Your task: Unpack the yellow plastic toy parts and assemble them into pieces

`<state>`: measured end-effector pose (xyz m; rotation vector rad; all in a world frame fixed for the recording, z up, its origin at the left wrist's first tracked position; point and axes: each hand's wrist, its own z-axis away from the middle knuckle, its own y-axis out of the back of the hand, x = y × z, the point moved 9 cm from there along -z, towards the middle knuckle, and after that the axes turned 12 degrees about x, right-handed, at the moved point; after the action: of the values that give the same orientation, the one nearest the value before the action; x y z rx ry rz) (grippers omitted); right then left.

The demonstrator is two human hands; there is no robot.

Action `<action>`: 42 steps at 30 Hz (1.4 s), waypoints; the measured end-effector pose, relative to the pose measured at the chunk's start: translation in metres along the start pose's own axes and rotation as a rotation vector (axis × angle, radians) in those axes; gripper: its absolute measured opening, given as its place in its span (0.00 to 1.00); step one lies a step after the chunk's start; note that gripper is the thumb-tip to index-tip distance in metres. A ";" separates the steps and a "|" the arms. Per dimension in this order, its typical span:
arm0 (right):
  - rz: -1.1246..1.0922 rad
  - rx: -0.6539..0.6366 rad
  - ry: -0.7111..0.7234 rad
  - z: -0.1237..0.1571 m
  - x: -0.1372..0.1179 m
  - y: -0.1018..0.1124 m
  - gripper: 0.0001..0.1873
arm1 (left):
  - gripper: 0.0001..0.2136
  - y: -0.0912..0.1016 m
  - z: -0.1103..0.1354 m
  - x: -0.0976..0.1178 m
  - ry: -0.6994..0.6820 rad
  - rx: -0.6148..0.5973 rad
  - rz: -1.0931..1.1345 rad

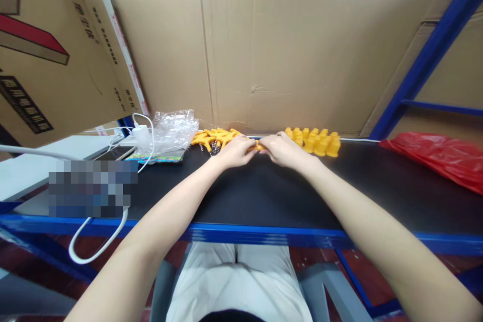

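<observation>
Between my two hands, above the far part of the black tabletop [264, 191], is a small yellow plastic piece [258, 146], mostly hidden by the fingers. My left hand [237, 153] pinches its left end, and my right hand [281, 150] grips the right end. Just left of my left hand lies a pile of yellow branching pieces [211, 137] with small dark metal bits among them. To the right of my right hand, several yellow bottle-shaped pieces [320, 143] stand upright in rows.
Clear plastic bags [173, 128] lie at the back left, near a white charger [141, 135] with cables. A red plastic bag [433, 156] lies at the right. Cardboard [241, 50] walls the back. A blue metal rail [264, 234] edges the front, and a blue post [418, 60] slants at the right.
</observation>
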<state>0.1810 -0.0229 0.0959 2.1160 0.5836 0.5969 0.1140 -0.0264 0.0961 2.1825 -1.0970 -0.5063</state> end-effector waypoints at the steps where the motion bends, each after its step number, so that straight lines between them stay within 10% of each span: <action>1: 0.003 0.013 0.010 -0.001 -0.001 0.001 0.07 | 0.09 0.001 0.000 -0.002 0.022 -0.001 0.028; 15: 0.076 0.219 0.146 -0.003 -0.021 0.015 0.09 | 0.10 -0.013 0.008 -0.044 0.444 -0.090 0.585; 23: -0.146 0.084 0.044 0.002 -0.002 -0.007 0.06 | 0.07 0.007 -0.002 0.012 -0.116 0.018 -0.204; 30: -0.153 0.125 0.052 -0.001 0.005 -0.003 0.07 | 0.08 0.008 -0.005 0.018 -0.163 0.041 -0.288; 36: -0.024 0.182 0.089 -0.004 0.000 0.003 0.09 | 0.04 0.013 -0.008 0.001 0.037 0.074 -0.123; 42: 0.061 0.253 0.120 -0.004 0.000 0.012 0.11 | 0.09 -0.007 0.001 -0.040 0.649 -0.001 0.496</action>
<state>0.1813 -0.0269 0.1083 2.3536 0.6936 0.7199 0.0945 0.0089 0.0929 1.7678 -1.1818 0.3960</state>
